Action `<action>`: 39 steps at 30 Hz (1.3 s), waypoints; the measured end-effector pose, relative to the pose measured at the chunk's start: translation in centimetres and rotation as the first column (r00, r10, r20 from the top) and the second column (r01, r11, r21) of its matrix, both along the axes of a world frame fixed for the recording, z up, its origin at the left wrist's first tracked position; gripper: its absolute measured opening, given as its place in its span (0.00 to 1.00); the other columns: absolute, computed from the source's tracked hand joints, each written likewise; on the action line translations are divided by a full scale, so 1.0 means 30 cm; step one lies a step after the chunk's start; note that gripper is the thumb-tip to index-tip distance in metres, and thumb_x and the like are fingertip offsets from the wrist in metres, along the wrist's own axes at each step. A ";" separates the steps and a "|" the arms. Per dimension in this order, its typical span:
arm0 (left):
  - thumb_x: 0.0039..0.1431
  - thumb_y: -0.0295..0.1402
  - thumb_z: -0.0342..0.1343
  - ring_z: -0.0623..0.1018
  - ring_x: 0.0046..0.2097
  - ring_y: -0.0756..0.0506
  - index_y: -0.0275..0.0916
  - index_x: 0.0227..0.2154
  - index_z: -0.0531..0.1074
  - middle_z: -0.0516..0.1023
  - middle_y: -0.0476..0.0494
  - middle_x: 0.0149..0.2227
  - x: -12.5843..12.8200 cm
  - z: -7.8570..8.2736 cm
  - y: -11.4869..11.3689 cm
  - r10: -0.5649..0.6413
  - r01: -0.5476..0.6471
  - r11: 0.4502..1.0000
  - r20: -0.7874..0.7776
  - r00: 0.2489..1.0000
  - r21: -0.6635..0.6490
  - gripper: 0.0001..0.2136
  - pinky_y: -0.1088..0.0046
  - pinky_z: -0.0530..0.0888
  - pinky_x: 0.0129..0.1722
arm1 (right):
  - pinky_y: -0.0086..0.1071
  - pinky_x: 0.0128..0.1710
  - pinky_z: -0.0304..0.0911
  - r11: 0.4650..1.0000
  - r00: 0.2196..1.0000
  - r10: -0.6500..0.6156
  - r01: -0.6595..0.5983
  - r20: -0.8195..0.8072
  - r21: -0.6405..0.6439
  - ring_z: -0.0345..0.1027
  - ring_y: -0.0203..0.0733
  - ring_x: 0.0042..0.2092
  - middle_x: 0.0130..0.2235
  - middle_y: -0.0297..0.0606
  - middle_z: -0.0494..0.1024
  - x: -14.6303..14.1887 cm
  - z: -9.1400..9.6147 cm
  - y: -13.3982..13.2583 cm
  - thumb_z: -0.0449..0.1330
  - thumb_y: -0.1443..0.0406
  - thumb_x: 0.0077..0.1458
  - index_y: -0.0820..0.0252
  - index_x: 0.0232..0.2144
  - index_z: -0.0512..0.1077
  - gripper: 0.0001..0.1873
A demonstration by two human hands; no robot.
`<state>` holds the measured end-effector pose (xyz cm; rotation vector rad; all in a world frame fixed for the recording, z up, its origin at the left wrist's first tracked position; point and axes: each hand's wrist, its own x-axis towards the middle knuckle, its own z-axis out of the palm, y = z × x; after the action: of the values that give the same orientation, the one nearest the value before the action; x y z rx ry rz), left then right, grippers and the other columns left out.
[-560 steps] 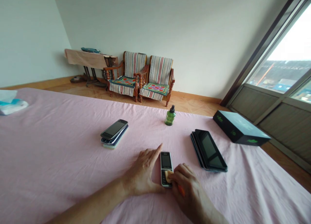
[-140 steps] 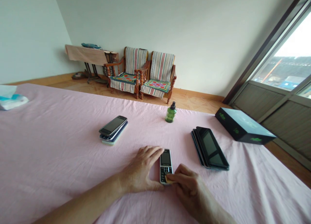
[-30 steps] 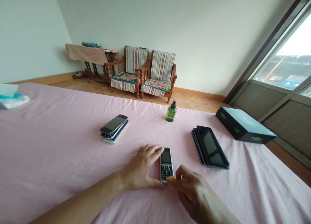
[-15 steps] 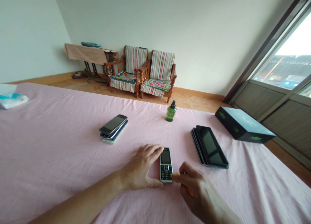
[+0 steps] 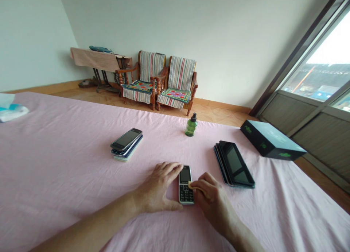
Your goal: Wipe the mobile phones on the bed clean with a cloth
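- Phone stack (image 5: 127,139): lay on the pink cloth (image 5: 90,168) at about eleven o'clock from the left hand (image 5: 154,188), well apart from it.
- Left hand: was half spread, thumb and fingers parted in a C; a fingertip met the upper left corner of the keypad phone (image 5: 186,196), the thumb near its lower left corner.
- Keypad phone: lay flat, screen up, at three o'clock from the left hand and between nine and ten o'clock from the right hand (image 5: 214,199).
- Green bottle (image 5: 191,127): stood upright, twelve o'clock from the keypad phone.
- Right hand: was closed, pinching a yellowish pad (image 5: 190,185) against the phone's face, just below the screen.
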<state>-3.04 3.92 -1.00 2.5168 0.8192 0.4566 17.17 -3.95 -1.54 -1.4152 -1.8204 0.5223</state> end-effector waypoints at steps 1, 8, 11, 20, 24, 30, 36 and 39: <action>0.42 0.55 0.64 0.61 0.60 0.33 0.43 0.62 0.54 0.61 0.37 0.61 0.000 -0.001 0.000 0.002 -0.002 1.000 -0.001 1.000 0.001 0.46 0.53 0.56 0.59 | 0.27 0.32 0.62 1.000 1.000 0.006 -0.005 0.004 -0.003 0.67 0.35 0.33 0.33 0.36 0.69 -0.004 -0.002 0.002 0.51 0.78 0.53 0.58 0.34 0.76 0.16; 0.41 0.51 0.66 0.61 0.60 0.34 0.41 0.62 0.55 0.61 0.37 0.61 0.002 -0.004 -0.001 0.005 -0.005 1.000 -0.003 1.000 0.013 0.46 0.54 0.57 0.60 | 0.27 0.33 0.61 0.999 1.000 0.019 -0.018 0.017 -0.041 0.67 0.35 0.33 0.35 0.36 0.69 -0.050 0.000 0.009 0.49 0.79 0.51 0.58 0.36 0.75 0.19; 0.40 0.50 0.68 0.61 0.60 0.34 0.41 0.62 0.55 0.61 0.37 0.61 0.002 -0.002 -0.001 0.007 -0.007 1.000 -0.011 1.000 0.014 0.47 0.55 0.57 0.60 | 0.27 0.33 0.61 0.998 0.999 0.034 -0.033 0.012 -0.051 0.67 0.35 0.34 0.35 0.36 0.69 -0.052 0.003 0.010 0.50 0.79 0.51 0.57 0.38 0.76 0.20; 0.42 0.52 0.66 0.60 0.60 0.34 0.40 0.62 0.55 0.60 0.37 0.62 0.002 -0.001 0.002 -0.001 0.001 1.000 -0.014 1.000 0.005 0.46 0.54 0.56 0.60 | 0.26 0.31 0.59 0.999 1.000 0.003 -0.002 0.028 -0.052 0.66 0.34 0.33 0.33 0.35 0.68 -0.035 0.005 0.007 0.50 0.80 0.50 0.58 0.34 0.76 0.19; 0.42 0.51 0.66 0.61 0.60 0.34 0.41 0.62 0.54 0.61 0.37 0.61 0.003 -0.004 0.003 0.005 -0.005 1.000 -0.005 1.000 -0.001 0.46 0.55 0.56 0.60 | 0.26 0.32 0.60 0.997 0.998 0.058 -0.058 0.011 -0.060 0.67 0.35 0.34 0.35 0.35 0.69 -0.050 -0.007 0.009 0.50 0.79 0.52 0.55 0.39 0.76 0.21; 0.42 0.53 0.65 0.61 0.60 0.34 0.41 0.62 0.55 0.60 0.37 0.61 0.003 -0.008 0.003 -0.006 0.006 1.000 0.000 1.000 0.008 0.46 0.54 0.57 0.59 | 0.28 0.32 0.60 0.998 0.999 -0.023 0.024 0.028 -0.064 0.66 0.35 0.32 0.34 0.36 0.67 -0.029 -0.010 0.015 0.50 0.80 0.50 0.58 0.35 0.77 0.20; 0.40 0.51 0.67 0.61 0.60 0.34 0.40 0.62 0.54 0.60 0.37 0.61 0.001 -0.010 0.003 0.001 -0.001 1.000 -0.008 1.000 0.010 0.48 0.55 0.57 0.60 | 0.27 0.33 0.60 0.992 0.990 0.118 -0.114 0.074 -0.051 0.66 0.36 0.35 0.38 0.37 0.67 -0.045 0.004 0.004 0.49 0.80 0.53 0.52 0.45 0.74 0.25; 0.41 0.52 0.66 0.61 0.60 0.34 0.41 0.62 0.55 0.61 0.37 0.61 0.001 -0.007 0.002 -0.001 0.001 1.000 -0.010 1.000 0.013 0.47 0.54 0.57 0.60 | 0.28 0.32 0.60 0.994 0.993 0.094 -0.090 0.068 -0.057 0.66 0.36 0.35 0.37 0.36 0.67 -0.042 0.000 0.002 0.49 0.79 0.53 0.53 0.43 0.75 0.24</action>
<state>-3.00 3.99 -1.20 2.5338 0.8218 0.4505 15.91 -3.88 -1.55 -1.4067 -1.9483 0.5781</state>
